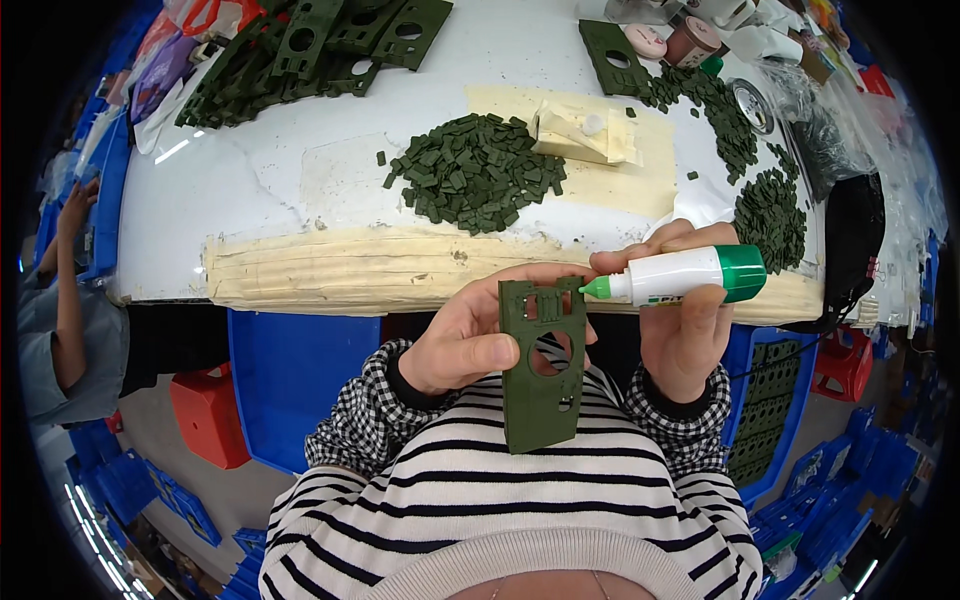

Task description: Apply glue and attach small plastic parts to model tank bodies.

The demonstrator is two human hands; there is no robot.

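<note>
My left hand (pixel 462 338) grips a dark green plastic panel (pixel 537 415) by its left side, thumb on the front face. The panel stands upright before my chest and has a large round hole and small cut-outs near its top. In my right hand (pixel 690 335) is a white glue bottle (pixel 675 275) with a green cap end, held sideways. Its light green nozzle points left and meets, or nearly meets, the panel's upper right corner. Beyond my hands, a heap of small dark green plastic pieces (pixel 475 172) lies on the table.
Taped padding (pixel 400 270) runs along the near edge of the white table (pixel 260 180). More green panels (pixel 320 45) are stacked far left; loose pieces (pixel 770 215) lie right. Below are a blue bin (pixel 290 390), a crate of panels (pixel 765 410) and a red stool (pixel 207 415). Another person's arm (pixel 68 290) shows left.
</note>
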